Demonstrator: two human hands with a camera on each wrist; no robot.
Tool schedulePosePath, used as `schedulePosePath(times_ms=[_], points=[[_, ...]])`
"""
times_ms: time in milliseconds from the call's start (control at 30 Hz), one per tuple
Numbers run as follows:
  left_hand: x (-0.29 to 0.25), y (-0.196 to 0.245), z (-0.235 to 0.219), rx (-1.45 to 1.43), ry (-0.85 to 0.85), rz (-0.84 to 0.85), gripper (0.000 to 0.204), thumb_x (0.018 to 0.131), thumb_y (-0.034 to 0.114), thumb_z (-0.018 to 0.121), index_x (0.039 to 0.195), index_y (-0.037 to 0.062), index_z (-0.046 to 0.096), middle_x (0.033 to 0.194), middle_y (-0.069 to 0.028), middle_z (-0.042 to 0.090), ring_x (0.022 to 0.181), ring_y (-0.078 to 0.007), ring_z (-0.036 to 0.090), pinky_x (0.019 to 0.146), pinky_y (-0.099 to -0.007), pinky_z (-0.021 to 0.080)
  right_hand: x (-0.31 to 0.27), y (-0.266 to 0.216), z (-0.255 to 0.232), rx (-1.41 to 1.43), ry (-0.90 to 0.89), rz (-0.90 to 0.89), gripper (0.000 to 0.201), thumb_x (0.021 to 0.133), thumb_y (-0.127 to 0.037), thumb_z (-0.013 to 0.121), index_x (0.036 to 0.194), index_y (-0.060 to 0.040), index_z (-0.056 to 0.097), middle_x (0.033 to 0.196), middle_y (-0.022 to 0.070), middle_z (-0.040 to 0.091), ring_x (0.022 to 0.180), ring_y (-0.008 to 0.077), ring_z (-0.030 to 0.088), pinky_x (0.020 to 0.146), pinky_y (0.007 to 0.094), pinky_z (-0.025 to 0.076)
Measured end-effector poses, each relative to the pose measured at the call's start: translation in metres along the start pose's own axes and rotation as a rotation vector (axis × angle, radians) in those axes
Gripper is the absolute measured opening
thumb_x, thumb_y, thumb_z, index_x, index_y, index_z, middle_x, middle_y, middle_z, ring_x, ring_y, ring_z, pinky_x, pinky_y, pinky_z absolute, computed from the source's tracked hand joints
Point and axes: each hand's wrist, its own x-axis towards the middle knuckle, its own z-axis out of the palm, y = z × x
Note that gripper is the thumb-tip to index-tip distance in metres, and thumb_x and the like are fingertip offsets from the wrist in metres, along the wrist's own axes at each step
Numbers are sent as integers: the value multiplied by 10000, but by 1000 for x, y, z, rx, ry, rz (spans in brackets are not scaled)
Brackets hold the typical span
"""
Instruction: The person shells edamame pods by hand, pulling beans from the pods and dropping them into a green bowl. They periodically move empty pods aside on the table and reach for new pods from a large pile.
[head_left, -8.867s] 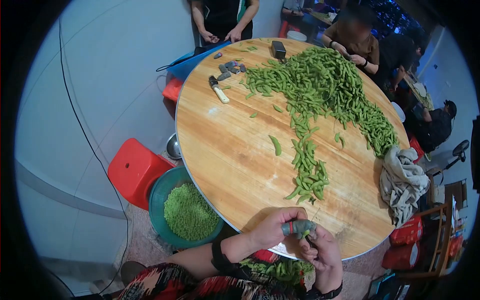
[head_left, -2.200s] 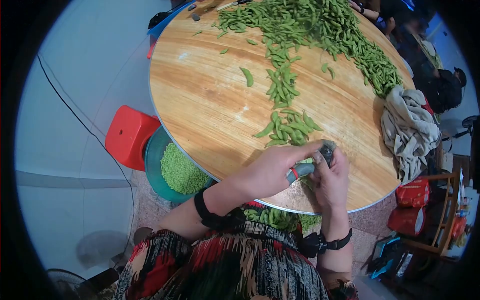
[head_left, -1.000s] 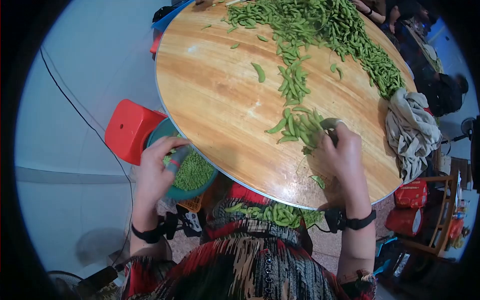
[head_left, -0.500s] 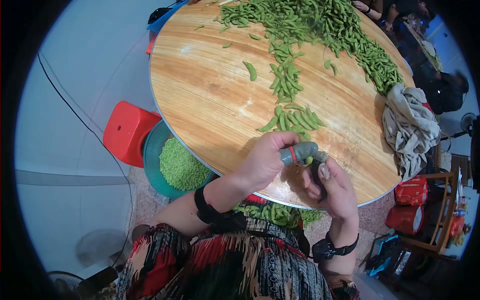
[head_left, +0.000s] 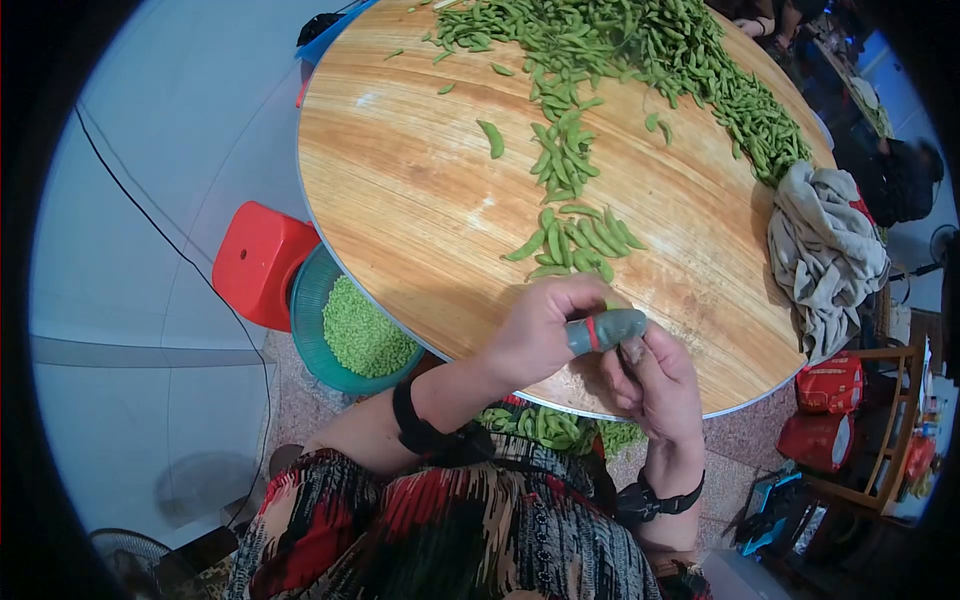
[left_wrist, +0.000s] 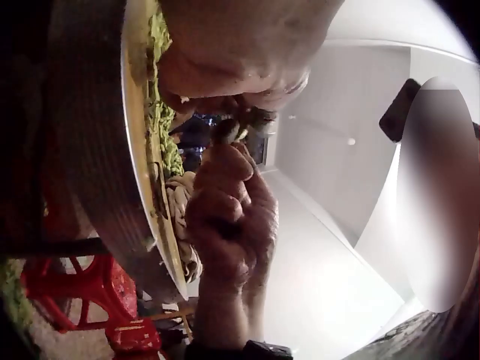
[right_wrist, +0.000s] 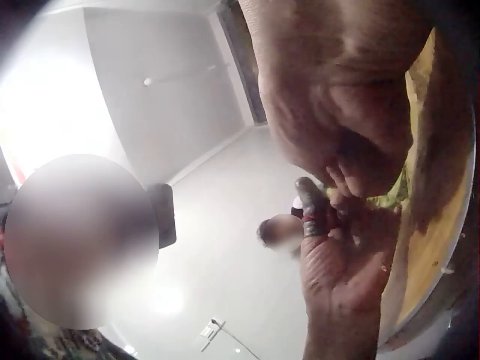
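Above the near edge of the round wooden table (head_left: 400,210), both hands meet at the fingertips around a mostly hidden green pod (left_wrist: 242,133). The left hand (head_left: 540,330) comes in from the left with curled fingers; a grey-green cover with a red band (head_left: 605,330) wraps one of its digits. From the right, the right hand (head_left: 665,385) pinches at the same spot, its fingers bent inward. Loose pods (head_left: 575,240) lie just beyond the hands. A teal basin (head_left: 310,330) of shelled green beans (head_left: 365,330) stands below the table's left edge.
A large heap of pods (head_left: 640,40) covers the table's far side. A grey cloth (head_left: 825,255) hangs over the right edge. Beside the basin is a red stool (head_left: 262,265). More pods (head_left: 545,425) lie at the person's lap.
The left hand has come back from over the basin and the right hand from the loose pods; they now meet at the near edge. Since the last earlier frame, less green shows between them.
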Motion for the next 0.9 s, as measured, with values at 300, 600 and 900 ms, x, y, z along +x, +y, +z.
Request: schedulePosePath(times_ms=[300, 600, 900], points=[[-1, 0, 5, -257, -132, -190, 160, 842, 136, 621, 926, 17, 556, 756, 6, 556, 670, -60, 544, 597, -196, 444, 9, 28, -10, -477, 185, -401, 166, 935, -150, 438, 900, -25, 540, 626, -4, 514, 434, 33, 342, 378, 174, 242], [-3, -3, -20, -361, -254, -355, 294, 835, 65, 610, 1118, 25, 542, 757, -9, 551, 640, -74, 561, 559, -201, 465, 0, 7, -12, -329, 156, 55, 120, 905, -116, 492, 871, -15, 547, 648, -1, 537, 573, 25, 453, 514, 174, 361], [-24, 13, -8, 472, -187, -16, 597, 718, -88, 568, 1264, 55, 373, 814, -74, 557, 702, -174, 582, 636, -292, 472, 7, 21, 3, -718, 368, -478, 220, 814, 11, 579, 1029, 15, 534, 809, 26, 583, 688, 66, 529, 618, 204, 436]])
